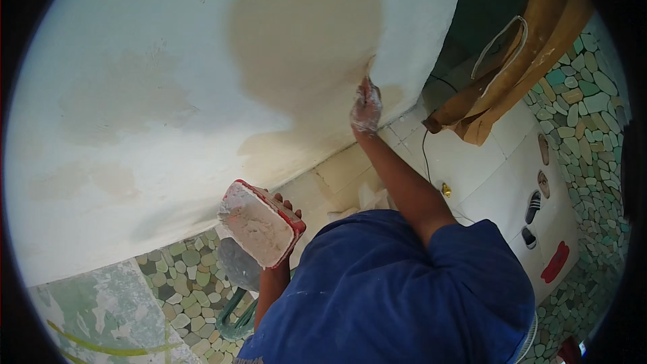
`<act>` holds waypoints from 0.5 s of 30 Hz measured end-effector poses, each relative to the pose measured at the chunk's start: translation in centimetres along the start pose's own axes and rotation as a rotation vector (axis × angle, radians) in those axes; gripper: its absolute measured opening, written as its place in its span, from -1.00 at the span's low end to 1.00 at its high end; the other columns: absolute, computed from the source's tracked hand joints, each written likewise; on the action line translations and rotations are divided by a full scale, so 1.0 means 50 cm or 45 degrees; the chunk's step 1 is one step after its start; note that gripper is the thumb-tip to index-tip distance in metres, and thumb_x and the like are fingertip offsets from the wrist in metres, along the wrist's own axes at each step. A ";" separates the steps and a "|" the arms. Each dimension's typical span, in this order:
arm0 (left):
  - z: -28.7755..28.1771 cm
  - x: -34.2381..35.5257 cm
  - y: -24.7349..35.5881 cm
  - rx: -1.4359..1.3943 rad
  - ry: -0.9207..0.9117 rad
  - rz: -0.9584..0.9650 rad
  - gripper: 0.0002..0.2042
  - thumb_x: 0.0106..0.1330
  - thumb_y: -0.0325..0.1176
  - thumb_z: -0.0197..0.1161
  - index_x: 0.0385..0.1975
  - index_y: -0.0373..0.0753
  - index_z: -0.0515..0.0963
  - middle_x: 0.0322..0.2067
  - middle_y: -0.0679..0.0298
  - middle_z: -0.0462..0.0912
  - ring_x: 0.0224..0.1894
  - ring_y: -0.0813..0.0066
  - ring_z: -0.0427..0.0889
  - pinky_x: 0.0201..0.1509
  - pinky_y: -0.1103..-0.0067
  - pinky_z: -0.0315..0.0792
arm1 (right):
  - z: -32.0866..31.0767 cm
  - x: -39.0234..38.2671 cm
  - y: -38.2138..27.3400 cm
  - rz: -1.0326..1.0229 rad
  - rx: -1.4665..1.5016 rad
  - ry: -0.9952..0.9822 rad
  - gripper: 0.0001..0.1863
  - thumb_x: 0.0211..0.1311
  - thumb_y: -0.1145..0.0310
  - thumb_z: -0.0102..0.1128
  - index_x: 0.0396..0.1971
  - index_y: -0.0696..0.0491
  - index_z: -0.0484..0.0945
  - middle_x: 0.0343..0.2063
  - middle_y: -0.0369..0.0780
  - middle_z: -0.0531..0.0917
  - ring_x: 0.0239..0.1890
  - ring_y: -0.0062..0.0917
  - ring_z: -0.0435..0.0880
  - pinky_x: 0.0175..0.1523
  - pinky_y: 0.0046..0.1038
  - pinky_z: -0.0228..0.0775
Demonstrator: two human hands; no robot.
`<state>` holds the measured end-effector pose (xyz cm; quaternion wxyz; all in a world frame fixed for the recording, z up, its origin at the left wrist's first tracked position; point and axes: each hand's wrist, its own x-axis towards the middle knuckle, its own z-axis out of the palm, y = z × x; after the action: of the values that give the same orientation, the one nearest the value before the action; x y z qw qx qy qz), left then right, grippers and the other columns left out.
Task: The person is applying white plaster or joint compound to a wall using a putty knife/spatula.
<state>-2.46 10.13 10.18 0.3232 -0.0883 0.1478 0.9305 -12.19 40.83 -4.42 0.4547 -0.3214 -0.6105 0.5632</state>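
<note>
My right hand (366, 112), smeared with white putty, grips a putty knife (369, 69) whose blade meets the pale wall (202, 87). How the blade's edge lies on the surface is too small to make out. Damp-looking beige patches show on the wall to the left of that hand. Lower down, my left hand (290, 206) supports a red rectangular tub (298, 227) from beneath and its far side, fingertips curled over the edge. The tub is tilted, and pinkish-white putty (264, 234) coats its inside.
A brown curtain (512, 67) hangs at the right beside a dark opening. Sandals (533, 207) and a red object (555, 262) lie on white floor tiles, near a thin cable (426, 155). A grey rounded object (237, 263) and green hose-like coils (236, 323) sit below the tub on pebbled flooring.
</note>
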 end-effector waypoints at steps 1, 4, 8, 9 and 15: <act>0.002 -0.001 0.000 -0.051 0.083 -0.003 -0.40 0.37 0.14 -0.14 0.31 -0.06 0.18 0.27 0.09 0.27 0.28 0.06 0.30 0.35 -0.01 0.07 | 0.016 -0.005 -0.002 -0.006 -0.070 0.000 -0.59 0.23 0.61 -0.07 0.11 0.21 0.41 -0.15 -0.06 0.50 -0.15 -0.32 0.54 -0.02 -0.40 0.40; 0.005 0.009 0.011 0.055 -0.059 -0.041 -0.40 0.36 0.15 -0.14 0.31 -0.05 0.18 0.27 0.09 0.27 0.28 0.05 0.29 0.35 -0.02 0.07 | 0.040 -0.025 -0.080 0.147 -0.156 -0.046 -0.58 0.26 0.59 -0.07 0.13 0.21 0.38 -0.19 -0.04 0.46 -0.12 -0.29 0.52 -0.04 -0.39 0.40; 0.034 0.010 -0.001 0.207 0.019 0.032 -0.47 0.40 0.02 -0.08 0.26 -0.15 0.21 0.16 0.07 0.37 0.17 0.12 0.39 0.30 0.08 0.21 | 0.041 -0.075 -0.109 0.131 -0.124 -0.278 -0.55 0.27 0.55 -0.07 0.18 0.17 0.35 -0.16 -0.02 0.46 -0.17 -0.23 0.53 -0.07 -0.36 0.42; 0.028 0.012 0.002 0.170 -0.002 0.016 -0.46 0.39 0.03 -0.08 0.26 -0.15 0.20 0.17 0.07 0.36 0.17 0.11 0.39 0.29 0.07 0.20 | 0.035 -0.092 -0.122 0.048 -0.015 -0.343 -0.57 0.27 0.51 -0.03 0.16 0.14 0.39 -0.17 -0.02 0.49 -0.18 -0.22 0.55 -0.07 -0.35 0.42; 0.066 0.036 -0.009 0.139 -0.149 -0.123 -0.45 0.39 0.05 -0.09 0.27 -0.13 0.19 0.18 0.05 0.35 0.18 0.09 0.37 0.29 0.04 0.19 | -0.045 -0.103 0.070 0.411 1.442 -0.157 -0.67 0.29 0.40 0.03 0.02 0.18 0.44 -0.07 -0.07 0.59 0.08 -0.30 0.51 0.23 -0.33 0.29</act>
<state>-3.80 12.58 12.70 0.3800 -0.0231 0.1748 0.9080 -8.57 37.62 -8.95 0.4276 -0.0841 -0.1835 0.8811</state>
